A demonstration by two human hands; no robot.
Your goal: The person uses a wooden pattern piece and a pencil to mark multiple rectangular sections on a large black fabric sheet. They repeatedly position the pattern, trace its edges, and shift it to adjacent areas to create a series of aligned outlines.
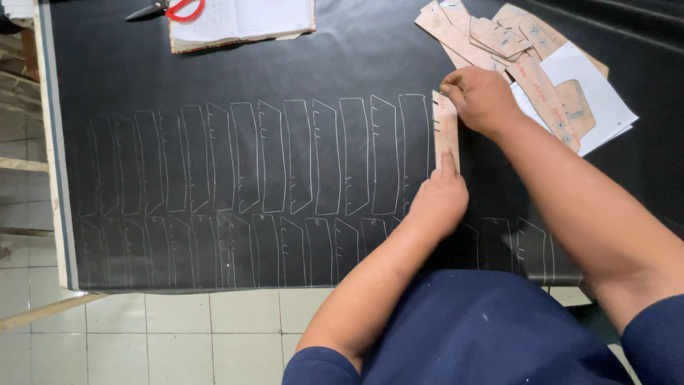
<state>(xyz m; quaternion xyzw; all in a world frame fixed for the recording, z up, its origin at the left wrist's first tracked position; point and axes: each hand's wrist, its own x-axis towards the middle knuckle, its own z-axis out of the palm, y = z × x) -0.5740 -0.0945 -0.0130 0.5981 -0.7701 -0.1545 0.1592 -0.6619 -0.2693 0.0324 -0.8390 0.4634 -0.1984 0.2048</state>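
Right now, line by line:

Template: a narrow tan card template (446, 132) lay flat on the black sheet (214, 71), right of centre in the frame, at the right-hand end of the upper row of traced outlines (285, 157).
Long axis: it ran up and down the picture, nearly parallel to the chalked outlines beside it, its left edge just beside the last drawn shape.
Left hand: the left hand (438, 199) sat directly below the template, fingers stretched upward, fingertips pressing on its lower end; flat and pinning, not grasping.
Right hand: the right hand (481, 100) came in from the right and rested at the template's upper end, fingers curled shut on a thin marking tool, most of it hidden, so its kind could not be told.
Nearer hand: both touched the template, one at each end.
Lower row: a second row of outlines (249, 249) ran along the sheet's near edge, partly hidden by the left forearm.
Upper right: a loose pile of card patterns (513, 43) and white paper (591, 93) lay near the right hand.
Top left: an open notebook (242, 18) and red-handled scissors (171, 8) lay well apart.
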